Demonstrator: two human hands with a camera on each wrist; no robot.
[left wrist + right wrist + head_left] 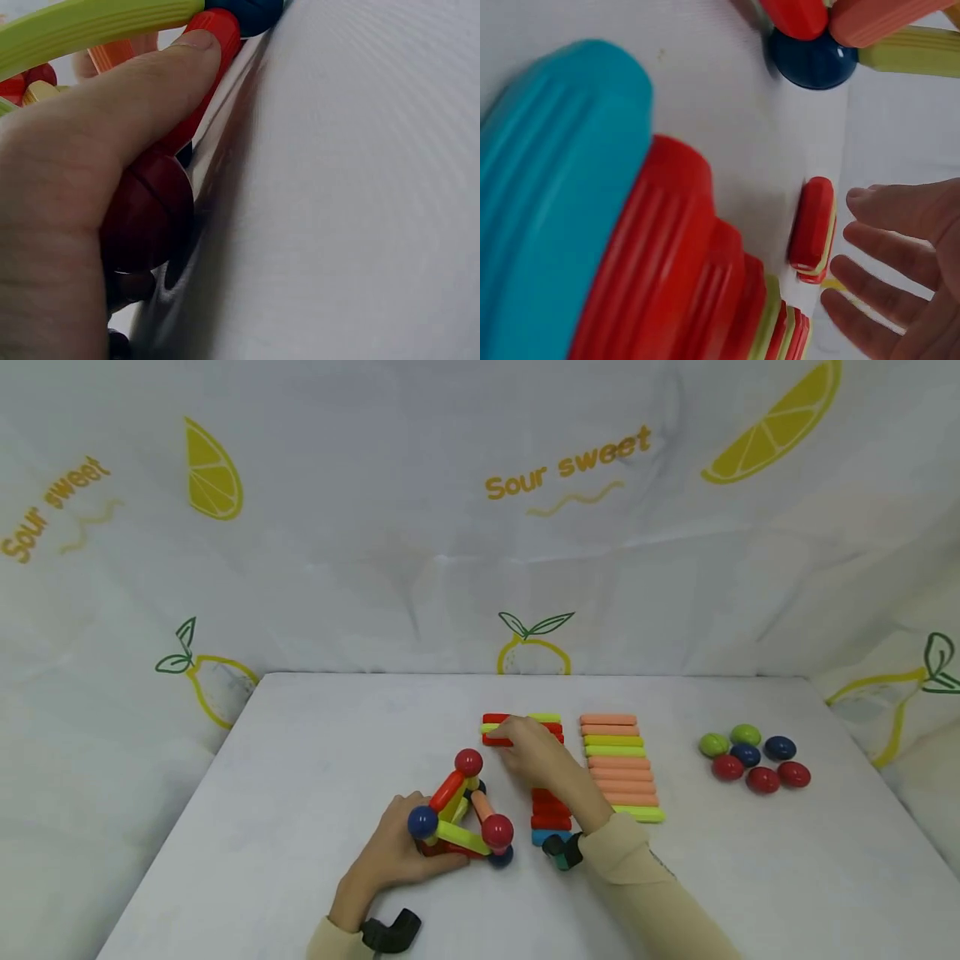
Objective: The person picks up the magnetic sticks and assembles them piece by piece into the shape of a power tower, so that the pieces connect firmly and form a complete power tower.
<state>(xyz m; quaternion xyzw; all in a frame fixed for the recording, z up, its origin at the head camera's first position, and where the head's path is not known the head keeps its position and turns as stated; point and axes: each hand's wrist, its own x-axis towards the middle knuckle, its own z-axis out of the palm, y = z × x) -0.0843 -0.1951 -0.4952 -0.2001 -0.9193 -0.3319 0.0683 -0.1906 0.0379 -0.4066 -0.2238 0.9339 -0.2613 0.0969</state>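
Observation:
My left hand (393, 847) holds a frame of coloured sticks and balls (462, 837) on the white table. In the left wrist view its thumb (150, 90) lies along a red stick (219, 28) at the frame's bottom, beside a dark red ball (146, 214). The frame stands upright, with red and blue balls at its top corners. My right hand (536, 756) hovers by the back of the middle group of sticks. In the right wrist view its fingers are spread and relaxed, close to a red stick (814, 221), and grasp nothing.
Right of the middle group, a column of salmon, yellow and green sticks (618, 762) lies in a row. Farther right are several loose green, blue and red balls (762, 780). A blue stick (551, 837) ends the middle column. A printed cloth (360, 568) hangs behind the table.

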